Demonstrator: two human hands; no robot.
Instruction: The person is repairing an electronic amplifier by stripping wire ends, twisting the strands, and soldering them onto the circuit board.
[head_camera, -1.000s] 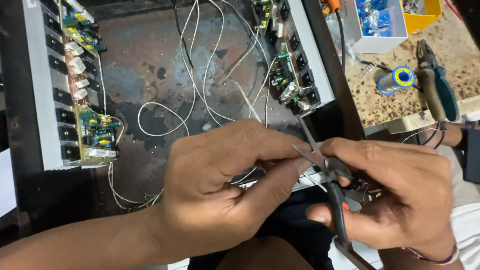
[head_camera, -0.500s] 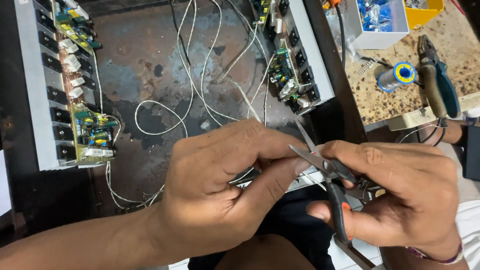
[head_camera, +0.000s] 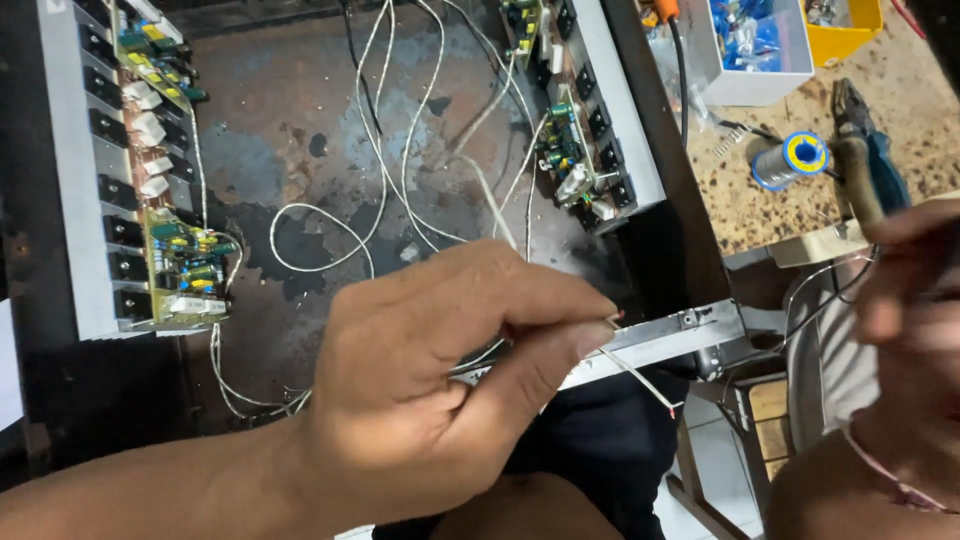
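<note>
The head view looks down into an open metal chassis (head_camera: 300, 200) with a rusty, stained floor. The left hand (head_camera: 440, 390) fills the lower centre, forearm entering from about 8 o'clock. Its thumb and forefinger are closed in a pinch on a thin white wire (head_camera: 640, 378), the other fingers curled into the palm. The free end of the wire runs from the fingertips toward 4 o'clock and ends in a short bared tip with a reddish edge, hanging in front of the chassis's bright front rail (head_camera: 660, 338).

The right hand (head_camera: 905, 330) is at 3 o'clock, raised close to the camera and badly blurred; whether it holds anything or how far its fingers are open cannot be told.

The step in hand looks like preparing a wire end: the tip seems stripped and is held out for inspection or joining. The next move would call for keeping the pinch steady and guiding that fine tip accurately to its terminal.

At 10 o'clock a circuit board (head_camera: 165, 180) stands against a heatsink (head_camera: 70, 170); a second circuit board (head_camera: 560, 130) sits at 1 o'clock, loose white leads looping between them. On the speckled bench at 2 o'clock lie a solder spool (head_camera: 790, 160), blue-handled pliers (head_camera: 870, 160) and a white parts tray (head_camera: 750, 50).
</note>
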